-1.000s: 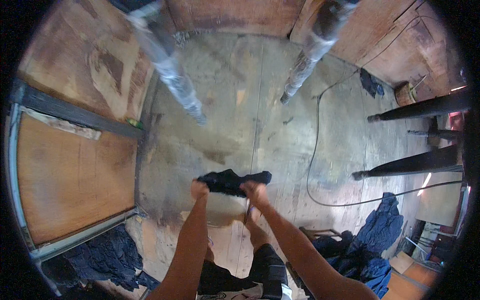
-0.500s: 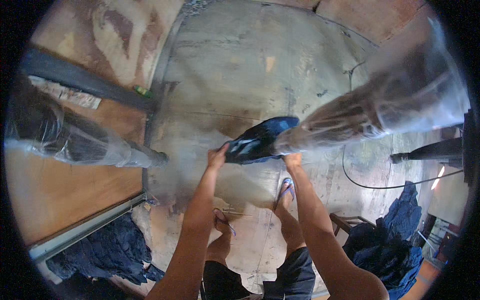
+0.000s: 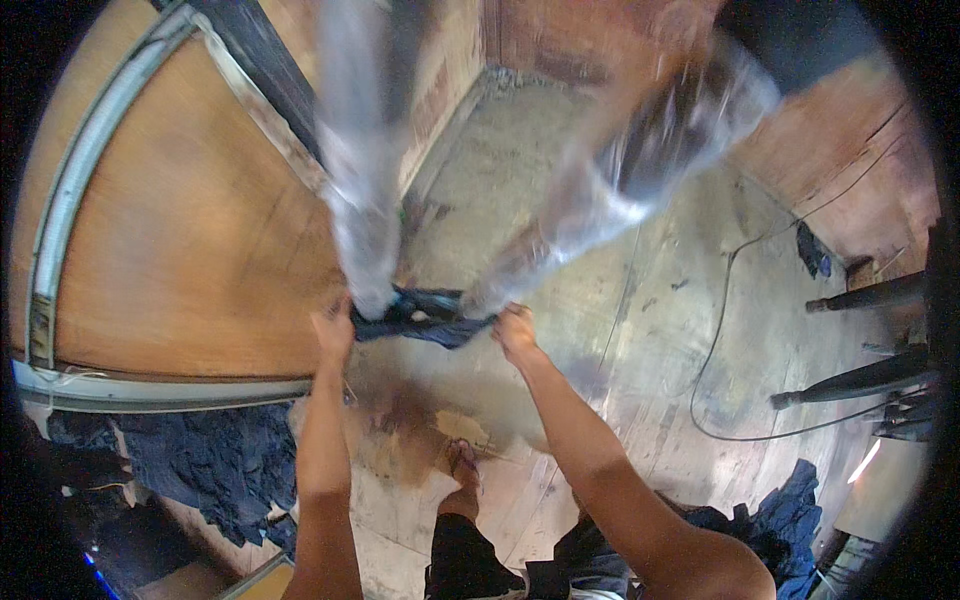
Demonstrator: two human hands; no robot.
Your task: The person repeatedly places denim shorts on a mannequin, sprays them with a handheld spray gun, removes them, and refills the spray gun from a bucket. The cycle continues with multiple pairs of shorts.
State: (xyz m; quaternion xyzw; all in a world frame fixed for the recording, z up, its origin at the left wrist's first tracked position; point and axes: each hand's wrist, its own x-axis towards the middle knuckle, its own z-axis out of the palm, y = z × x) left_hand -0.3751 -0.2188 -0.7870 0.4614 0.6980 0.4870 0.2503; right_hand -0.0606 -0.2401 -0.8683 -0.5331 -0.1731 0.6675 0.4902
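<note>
Between my hands stretches a dark blue garment (image 3: pixel 425 331), possibly trousers, though blur leaves its exact kind uncertain. My left hand (image 3: pixel 333 330) is closed on its left edge, my right hand (image 3: pixel 515 334) on its right edge. Two long tapering forms wrapped in clear plastic come down from above. The tip of the left form (image 3: pixel 362 210) reaches the garment beside my left hand. The right form (image 3: pixel 610 195) slants in, its narrow end at the garment near my right hand. Whether both tips sit inside the opening I cannot tell.
Dark crumpled garments lie in a pile (image 3: pixel 210 470) at lower left and another pile (image 3: pixel 785 530) at lower right. An orange-brown panel (image 3: pixel 190 250) with a metal edge fills the left. A black cable (image 3: pixel 715 350) loops over the floor near dark, tapered posts (image 3: pixel 860 380).
My view has turned leftward. The garment, earlier at the right form only, is now spread between both forms' tips. My hands are farther apart, and the two forms stand closer together in view.
</note>
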